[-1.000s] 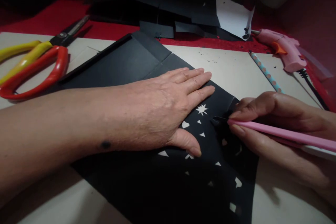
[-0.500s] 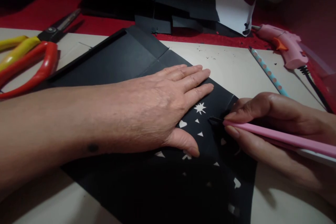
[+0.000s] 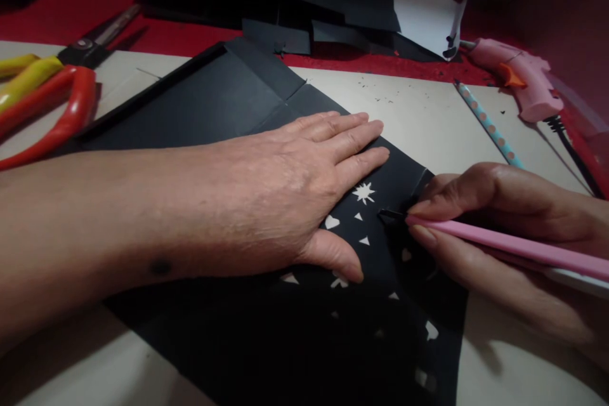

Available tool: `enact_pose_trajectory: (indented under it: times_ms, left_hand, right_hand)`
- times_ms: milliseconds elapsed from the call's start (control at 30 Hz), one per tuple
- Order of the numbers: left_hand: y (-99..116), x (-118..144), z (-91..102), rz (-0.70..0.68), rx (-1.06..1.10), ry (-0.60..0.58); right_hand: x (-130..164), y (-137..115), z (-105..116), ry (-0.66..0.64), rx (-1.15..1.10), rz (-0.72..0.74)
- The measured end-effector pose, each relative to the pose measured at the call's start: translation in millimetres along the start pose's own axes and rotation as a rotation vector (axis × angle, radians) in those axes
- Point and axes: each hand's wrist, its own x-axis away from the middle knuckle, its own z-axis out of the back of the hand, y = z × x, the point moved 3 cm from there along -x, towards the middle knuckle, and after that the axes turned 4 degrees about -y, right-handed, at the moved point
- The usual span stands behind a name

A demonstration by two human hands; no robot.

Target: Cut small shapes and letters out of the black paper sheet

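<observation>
- The left hand point(image 3: 285, 193) is lying flat, fingers spread, pressing down the black paper sheet with cut-out shapes point(image 3: 228, 108).
- The right hand point(image 3: 495, 235) is gripping a pink craft knife point(image 3: 499, 242), its tip touching the sheet just beside the left thumb.

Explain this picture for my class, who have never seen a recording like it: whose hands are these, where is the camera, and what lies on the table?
The camera sits on a person's head, looking down at their own bare hands. The left hand lies flat on a black paper sheet with small cut-out shapes, a star among them. The right hand grips a pink craft knife, its tip on the paper. The sheet lies on a pale board. Scissors lie far left; a spotted pencil and pink glue gun lie far right.
</observation>
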Motion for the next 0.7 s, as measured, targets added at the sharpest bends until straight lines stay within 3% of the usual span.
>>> enact_pose_trajectory:
  times_ms: [33,200,433,567,700]
  left_hand:
    - [-0.3,0.5,-0.2,-0.003,-0.005,-0.002]
    - [-2.2,1.2,-1.2,-0.034,-0.003,0.025]
    - [-3.2,1.2,0.4,-0.001,0.044,-0.002]
    - [-2.5,0.2,1.4,0.007,0.044,-0.003]
    - [-3.2,-1.7,-0.3,0.014,0.049,-0.009]
  right_hand:
    - [0.0,-0.8,0.3,-0.018,0.006,0.000]
    - [6.7,1.2,-1.6,0.156,0.022,-0.106]
    - [13.1,10.5,-3.0,0.168,-0.060,-0.174]
    - [10.6,6.9,-5.5,0.151,-0.014,-0.126]
    - [4.6,1.2,-4.8,0.127,0.110,0.037]
